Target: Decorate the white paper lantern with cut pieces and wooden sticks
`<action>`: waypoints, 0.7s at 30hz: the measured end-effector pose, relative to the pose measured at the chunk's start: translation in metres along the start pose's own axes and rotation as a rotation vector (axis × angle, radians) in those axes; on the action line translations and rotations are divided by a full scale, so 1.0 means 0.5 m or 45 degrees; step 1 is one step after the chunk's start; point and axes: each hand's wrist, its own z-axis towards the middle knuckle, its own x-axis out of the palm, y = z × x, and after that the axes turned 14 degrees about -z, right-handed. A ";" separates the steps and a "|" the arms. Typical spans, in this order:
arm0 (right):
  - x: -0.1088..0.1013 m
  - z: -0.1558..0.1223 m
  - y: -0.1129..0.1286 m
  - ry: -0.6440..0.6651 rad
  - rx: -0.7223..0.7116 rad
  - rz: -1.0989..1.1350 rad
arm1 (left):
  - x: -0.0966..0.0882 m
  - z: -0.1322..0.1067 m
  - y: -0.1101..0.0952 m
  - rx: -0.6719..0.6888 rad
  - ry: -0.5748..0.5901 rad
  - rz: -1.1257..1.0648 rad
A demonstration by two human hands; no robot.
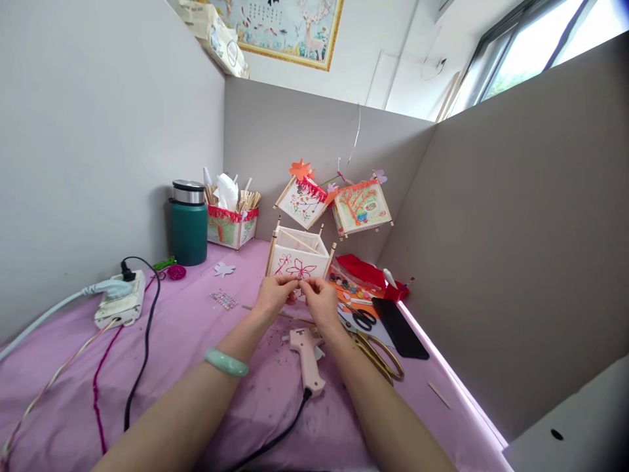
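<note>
My left hand point(275, 294) and my right hand point(320, 300) meet in front of a small paper lantern box point(299, 257) with wooden stick corners and a red flower drawn on its front. Both hands pinch with fingertips together at the lantern's lower front edge; what they pinch is too small to make out. A green bangle point(226, 362) sits on my left wrist. A pink glue gun point(307, 349) lies on the purple cloth just below my hands.
Two decorated lanterns point(361, 207) hang at the back. A green flask point(189, 223) and a stick-filled box point(230, 223) stand at the back left. A power strip point(120, 298) with cables lies left. Scissors point(373, 344), a black phone point(399, 328) and paints point(351, 287) lie right. Grey partitions enclose the desk.
</note>
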 end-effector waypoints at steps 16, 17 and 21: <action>-0.001 0.027 -0.003 -0.013 -0.091 -0.063 | 0.000 -0.002 0.002 0.004 0.095 0.134; -0.001 0.030 -0.003 -0.018 -0.095 -0.069 | -0.002 -0.001 0.000 0.042 0.091 0.183; 0.002 0.044 -0.005 -0.046 -0.099 -0.115 | 0.005 0.008 -0.044 0.541 0.031 0.809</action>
